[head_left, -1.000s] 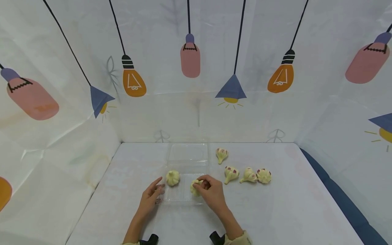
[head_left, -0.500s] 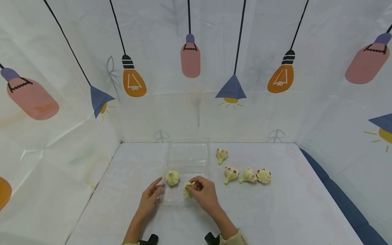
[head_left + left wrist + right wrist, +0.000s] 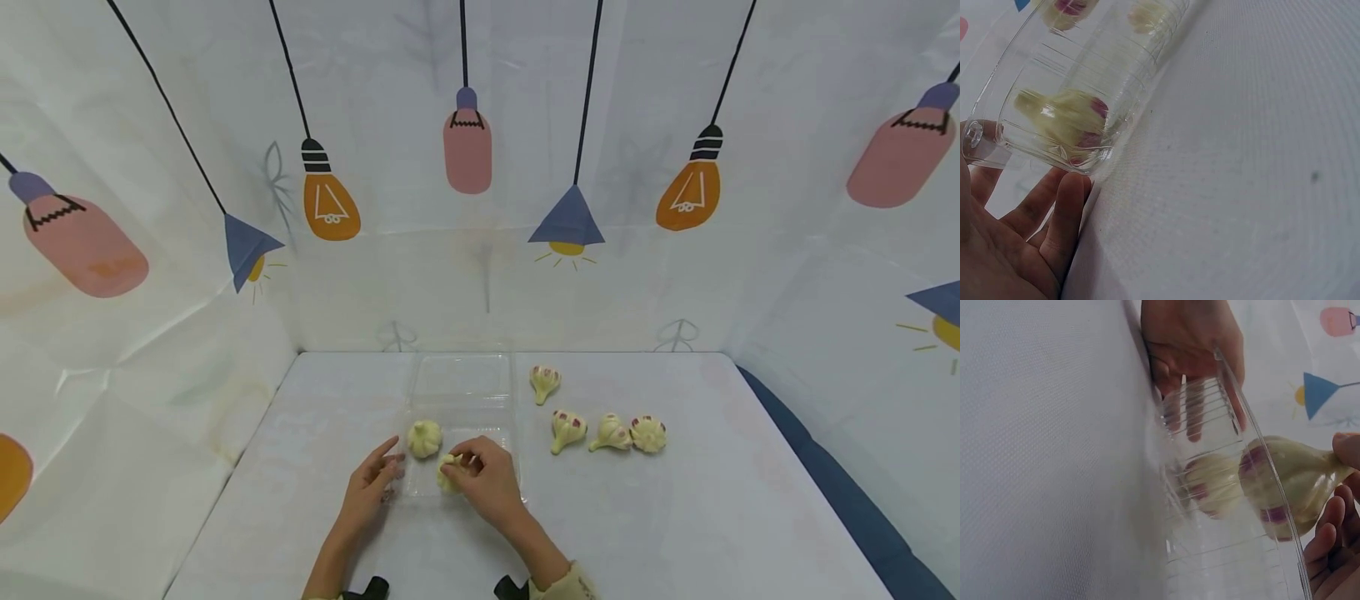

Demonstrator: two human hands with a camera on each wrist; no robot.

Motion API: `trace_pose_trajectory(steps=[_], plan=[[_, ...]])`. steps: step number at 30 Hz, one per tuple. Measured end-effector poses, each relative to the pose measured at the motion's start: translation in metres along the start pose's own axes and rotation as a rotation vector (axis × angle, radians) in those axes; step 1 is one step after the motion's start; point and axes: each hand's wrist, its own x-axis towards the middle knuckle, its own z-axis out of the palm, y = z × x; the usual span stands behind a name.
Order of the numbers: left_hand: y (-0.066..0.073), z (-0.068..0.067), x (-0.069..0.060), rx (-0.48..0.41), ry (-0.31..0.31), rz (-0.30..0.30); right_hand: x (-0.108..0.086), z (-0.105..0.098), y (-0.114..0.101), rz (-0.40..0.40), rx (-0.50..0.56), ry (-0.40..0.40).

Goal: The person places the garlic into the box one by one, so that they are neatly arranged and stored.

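My right hand pinches the stem of a pale garlic bulb with purple patches. In the right wrist view that bulb hangs at the rim of a clear plastic clamshell box, tilted, its stem end towards my fingers. Another garlic bulb sits inside the box at the left, seen through the clear wall in the left wrist view. Beside the box's left side, my left hand touches the wall and rim with its fingers fairly straight. Its grip holds nothing.
Right of the box lie several more garlic bulbs: one at the back, one nearer, and a touching pair made of a left bulb and a right bulb. The box's lid lies open towards the back wall.
My right hand has carried the pinched garlic bulb leftwards over the box, closer to the bulb inside it. The left hand has stayed at the box's side.
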Motion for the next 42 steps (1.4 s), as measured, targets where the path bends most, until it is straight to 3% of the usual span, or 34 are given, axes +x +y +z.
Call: trace_pose_trajectory(steps=[15,23,32,38,42], plan=[[0.000,-0.001,0.000,0.008,-0.005,0.031,0.004,0.013,0.000,-0.024,-0.002,-0.058],[-0.001,-0.001,0.002,0.014,-0.007,0.047,0.008,0.021,0.003,-0.054,-0.061,-0.077],[0.015,0.001,-0.003,-0.019,-0.037,0.052,0.009,0.029,0.004,-0.068,-0.081,-0.103],[-0.001,0.001,0.000,-0.006,-0.016,0.035,0.011,0.038,0.006,-0.049,-0.116,-0.122],[-0.004,0.001,0.001,-0.020,-0.023,0.055,0.010,0.041,0.005,-0.042,-0.124,-0.130]])
